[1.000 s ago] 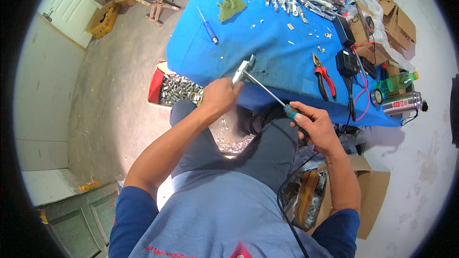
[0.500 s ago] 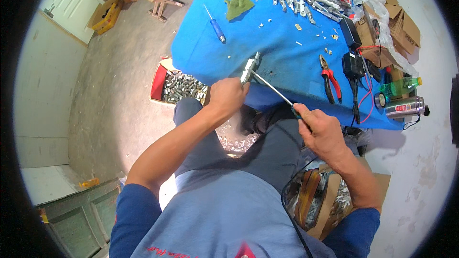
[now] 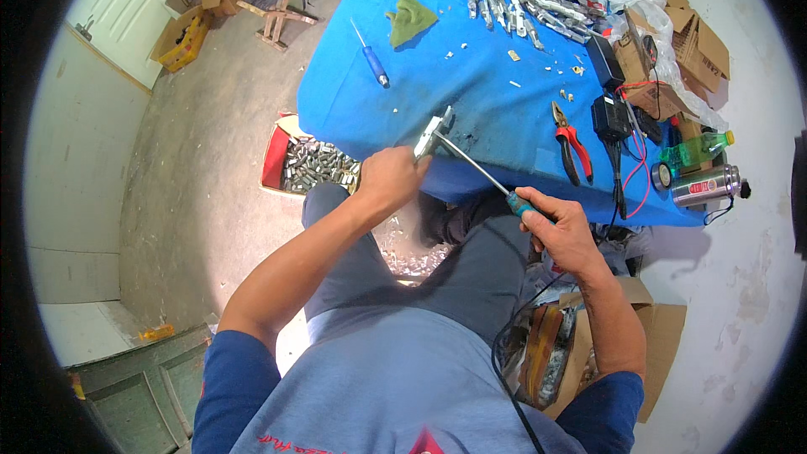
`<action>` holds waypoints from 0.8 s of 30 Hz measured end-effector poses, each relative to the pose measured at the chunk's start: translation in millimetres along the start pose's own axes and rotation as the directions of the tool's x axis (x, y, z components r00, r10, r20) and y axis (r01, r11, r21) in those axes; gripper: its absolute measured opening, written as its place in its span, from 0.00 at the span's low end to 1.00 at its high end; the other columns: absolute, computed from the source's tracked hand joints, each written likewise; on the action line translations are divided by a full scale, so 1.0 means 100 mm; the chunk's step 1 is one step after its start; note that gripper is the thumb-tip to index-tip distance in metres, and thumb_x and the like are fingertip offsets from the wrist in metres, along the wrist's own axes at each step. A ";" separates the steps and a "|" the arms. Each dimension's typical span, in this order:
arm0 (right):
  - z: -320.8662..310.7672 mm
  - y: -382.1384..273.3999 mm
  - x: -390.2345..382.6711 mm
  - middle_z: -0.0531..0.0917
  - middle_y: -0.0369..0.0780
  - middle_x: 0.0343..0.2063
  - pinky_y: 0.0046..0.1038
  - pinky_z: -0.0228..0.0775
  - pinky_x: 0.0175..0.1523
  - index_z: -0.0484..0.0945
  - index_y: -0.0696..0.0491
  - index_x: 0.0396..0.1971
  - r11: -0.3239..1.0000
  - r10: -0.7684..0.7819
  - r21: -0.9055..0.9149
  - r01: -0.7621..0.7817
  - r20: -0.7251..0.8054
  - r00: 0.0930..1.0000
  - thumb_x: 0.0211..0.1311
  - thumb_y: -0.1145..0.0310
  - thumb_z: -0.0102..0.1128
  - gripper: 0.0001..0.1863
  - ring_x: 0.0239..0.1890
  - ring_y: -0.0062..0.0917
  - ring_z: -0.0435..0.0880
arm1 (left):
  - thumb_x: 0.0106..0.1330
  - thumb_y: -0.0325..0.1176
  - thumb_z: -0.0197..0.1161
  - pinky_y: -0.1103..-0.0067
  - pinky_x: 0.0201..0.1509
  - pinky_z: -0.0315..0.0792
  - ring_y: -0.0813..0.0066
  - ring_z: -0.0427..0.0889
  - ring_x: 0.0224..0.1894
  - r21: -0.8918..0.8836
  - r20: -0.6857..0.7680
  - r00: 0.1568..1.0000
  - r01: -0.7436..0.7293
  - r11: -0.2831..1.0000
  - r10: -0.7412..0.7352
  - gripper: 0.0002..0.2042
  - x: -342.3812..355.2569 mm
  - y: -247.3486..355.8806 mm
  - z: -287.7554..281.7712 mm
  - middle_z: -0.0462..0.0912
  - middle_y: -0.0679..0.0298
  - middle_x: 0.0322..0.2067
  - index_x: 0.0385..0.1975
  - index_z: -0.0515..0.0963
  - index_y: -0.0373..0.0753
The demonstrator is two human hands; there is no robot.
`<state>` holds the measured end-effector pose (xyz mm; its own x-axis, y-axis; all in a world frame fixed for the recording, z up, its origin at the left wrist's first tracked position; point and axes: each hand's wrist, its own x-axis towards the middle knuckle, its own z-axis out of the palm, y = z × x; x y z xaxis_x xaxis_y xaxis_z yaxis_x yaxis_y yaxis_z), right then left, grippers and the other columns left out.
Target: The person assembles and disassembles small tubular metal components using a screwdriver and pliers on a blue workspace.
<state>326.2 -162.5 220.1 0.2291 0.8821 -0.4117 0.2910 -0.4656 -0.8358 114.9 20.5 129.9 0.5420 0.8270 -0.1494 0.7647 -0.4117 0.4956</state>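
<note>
Near the front edge of the blue-covered table, my left hand [image 3: 392,176] is closed on a narrow silvery-white metal piece [image 3: 429,136], which sticks out past the fingers over the cloth. My right hand [image 3: 559,227] is wrapped around the teal handle of a screwdriver [image 3: 479,166]. Its long shaft slants up to the left, and the tip meets the side of the metal piece. A second screwdriver [image 3: 376,65], blue-handled, lies farther off to the left. Red-handled pliers [image 3: 572,145] rest on the cloth to the right.
Many similar metal pieces [image 3: 517,0] are heaped at the table's far side, near a green cloth [image 3: 411,17]. Black adapters [image 3: 611,116], a green bottle [image 3: 698,151] and a steel flask [image 3: 706,187] stand at right. A box of small metal cylinders [image 3: 315,166] sits below left.
The view has shifted slightly. My right hand has turned a little on the screwdriver, showing more of its handle, and the metal piece is tilted differently in my left hand.
</note>
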 end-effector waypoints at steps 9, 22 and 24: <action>-0.09 -0.12 0.03 0.85 0.47 0.37 0.24 0.72 0.46 0.77 0.57 0.53 0.950 -0.217 -0.237 0.202 -0.039 0.975 0.64 0.69 0.57 0.18 0.38 0.21 0.83 | 0.67 0.51 0.56 0.56 0.37 0.72 0.42 0.81 0.31 0.018 0.035 0.999 0.002 1.000 -0.003 0.24 0.01 -0.04 0.01 0.80 0.43 0.24 0.24 0.78 0.31; -0.25 -0.35 0.16 0.78 0.45 0.24 0.36 0.71 0.34 0.80 0.48 0.50 0.568 -0.517 -0.717 0.404 0.071 0.853 0.61 0.67 0.59 0.16 0.28 0.41 0.80 | 0.66 0.51 0.57 0.56 0.35 0.73 0.43 0.81 0.28 0.041 -0.003 0.998 -0.064 0.997 0.064 0.23 0.02 -0.05 -0.03 0.80 0.45 0.21 0.23 0.79 0.32; -0.35 -0.37 0.23 0.78 0.44 0.23 0.34 0.71 0.33 0.80 0.49 0.50 0.529 -0.536 -0.718 0.453 0.131 0.834 0.62 0.68 0.59 0.16 0.26 0.38 0.80 | 0.66 0.49 0.58 0.57 0.35 0.73 0.43 0.81 0.28 0.036 0.003 0.997 -0.081 0.996 0.081 0.22 0.02 -0.04 -0.06 0.80 0.45 0.21 0.23 0.79 0.32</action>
<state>353.2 -127.3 253.8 -0.0864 0.9946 0.0577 0.9244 0.1016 -0.3678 111.0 26.1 133.1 0.6031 0.7898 -0.1115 0.7305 -0.4907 0.4750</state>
